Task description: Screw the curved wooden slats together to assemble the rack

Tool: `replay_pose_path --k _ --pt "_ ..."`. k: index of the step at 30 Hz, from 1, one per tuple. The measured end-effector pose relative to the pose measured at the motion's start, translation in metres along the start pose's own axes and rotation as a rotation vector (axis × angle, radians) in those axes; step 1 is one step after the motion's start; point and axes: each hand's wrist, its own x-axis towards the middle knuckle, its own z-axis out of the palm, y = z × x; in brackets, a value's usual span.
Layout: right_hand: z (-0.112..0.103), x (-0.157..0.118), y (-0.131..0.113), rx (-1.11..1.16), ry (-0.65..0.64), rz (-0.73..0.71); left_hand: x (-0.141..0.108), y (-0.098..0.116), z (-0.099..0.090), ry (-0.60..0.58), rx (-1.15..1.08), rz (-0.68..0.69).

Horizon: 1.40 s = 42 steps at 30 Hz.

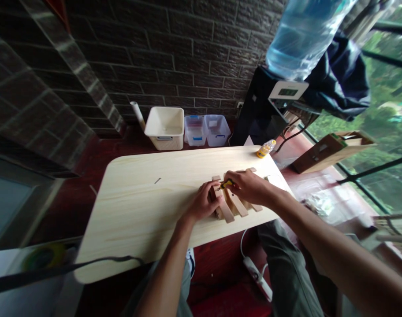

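On the pale wooden table (138, 211) lies a small slatted wooden piece (236, 203), with several flat slats lying side by side across it. My left hand (202, 203) grips its left end, thumb and fingers around the outermost slat. In my right hand (245, 185) is a yellow and black screwdriver (228, 182), held low over the slats and slanting left. Its tip points down at the left slat, close to my left fingers. I cannot make out whether the tip sits in a screw. My right hand hides part of the far slats.
A thin dark metal piece (158, 180) lies left of centre on the table. At the far right corner is a clear bottle with a yellow base (266, 149). Beyond the table stand a cream bin (164, 127), two clear bins and a water dispenser (258, 110). A power strip (258, 277) lies below.
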Motion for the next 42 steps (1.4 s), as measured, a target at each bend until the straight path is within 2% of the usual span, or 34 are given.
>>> replay_pose_path --k 8,12,23,32,42 --pt "-0.029 0.009 -0.024 -0.135 -0.137 -0.006 -0.002 -0.004 0.004 0.037 0.006 0.03" --pt "-0.036 0.011 -0.033 -0.166 -0.188 -0.014 -0.004 -0.007 0.005 0.045 0.011 0.031" --pt "-0.038 0.011 -0.038 -0.211 -0.217 -0.055 -0.003 -0.004 0.004 0.034 0.017 0.019" --pt "-0.034 0.03 -0.038 -0.268 -0.246 -0.002 -0.006 -0.009 0.005 0.04 0.032 -0.016" --pt "-0.03 0.032 -0.043 -0.269 -0.222 0.098 -0.005 -0.008 0.005 0.042 0.022 -0.007"
